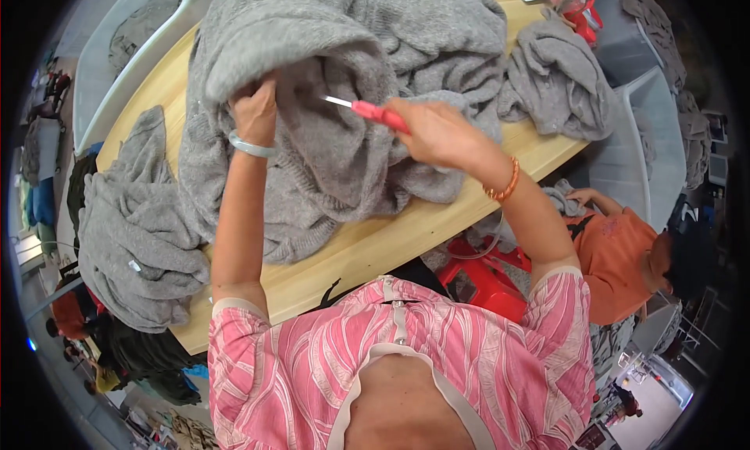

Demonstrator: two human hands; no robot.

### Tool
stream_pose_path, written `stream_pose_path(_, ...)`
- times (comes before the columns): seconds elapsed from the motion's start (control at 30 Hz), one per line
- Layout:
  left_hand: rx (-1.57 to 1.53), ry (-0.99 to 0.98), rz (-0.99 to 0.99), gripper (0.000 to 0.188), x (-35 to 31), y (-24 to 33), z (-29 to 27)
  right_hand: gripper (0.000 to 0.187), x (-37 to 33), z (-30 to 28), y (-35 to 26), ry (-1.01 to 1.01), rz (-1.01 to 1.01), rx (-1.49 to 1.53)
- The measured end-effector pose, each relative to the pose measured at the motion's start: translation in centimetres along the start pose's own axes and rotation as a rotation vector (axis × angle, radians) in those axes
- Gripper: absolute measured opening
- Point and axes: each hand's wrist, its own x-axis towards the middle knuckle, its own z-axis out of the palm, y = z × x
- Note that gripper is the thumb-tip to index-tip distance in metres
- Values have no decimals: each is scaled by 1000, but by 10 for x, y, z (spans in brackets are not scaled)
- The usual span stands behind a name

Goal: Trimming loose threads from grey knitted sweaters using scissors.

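A large heap of grey knit garments point(437, 28) covers much of the pale wooden table point(375, 243). My left hand point(256, 110), with a pale bangle at its wrist, is closed on a raised fold of a grey knit garment point(289, 40), its fingertips partly hidden under the cloth. In my right hand point(437, 133) is a red-handled tool with a slim metal shaft point(379, 116). The shaft points left toward the hollow beneath the fold. Its tip blurs against the cloth, so I cannot tell its shape or whether it touches.
More grey knits point(141, 223) hang over the table's left edge, and another bundle point(558, 83) lies at the right. Pale plastic bins point(98, 98) flank the table. A red stool point(488, 290) stands below; a person in orange point(613, 255) works close on the right.
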Motion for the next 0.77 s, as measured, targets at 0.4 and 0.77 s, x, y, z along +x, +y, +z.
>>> stream_pose_path(0.4,-97,-253,-332,55,-50,56,64,20,-11,-18,205,333,428,95)
stream_pose_path(0.77,-181,-506,-419,76,-7,58,136,21,-77,-10,101,503,448,-75)
